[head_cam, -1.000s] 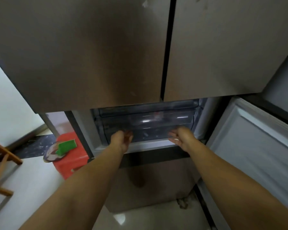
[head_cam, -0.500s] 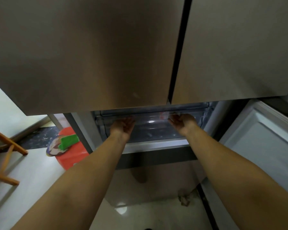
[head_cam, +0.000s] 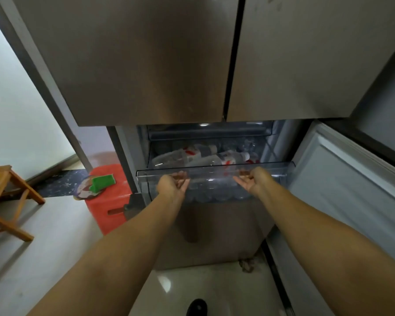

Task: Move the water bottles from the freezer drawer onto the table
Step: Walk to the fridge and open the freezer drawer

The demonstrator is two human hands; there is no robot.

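Observation:
The clear plastic freezer drawer (head_cam: 214,171) stands pulled out below the closed upper fridge doors. Several clear water bottles (head_cam: 183,156) with red and white labels lie on their sides inside it, and one capped bottle (head_cam: 230,157) points right. More bottles show blurred through the drawer's front wall. My left hand (head_cam: 173,184) is palm up with its fingers hooked under the drawer's front lip on the left. My right hand (head_cam: 252,180) grips the same lip on the right. The table is out of view.
The freezer door (head_cam: 351,190) hangs open on the right, close to my right arm. A red plastic stool (head_cam: 110,201) with a green sponge (head_cam: 103,181) stands left of the fridge. A wooden chair (head_cam: 5,197) sits at the far left. Pale tiled floor lies below.
Both hands have pulled the drawer out toward me from inside the freezer. The bottles lying in it have come into sight.

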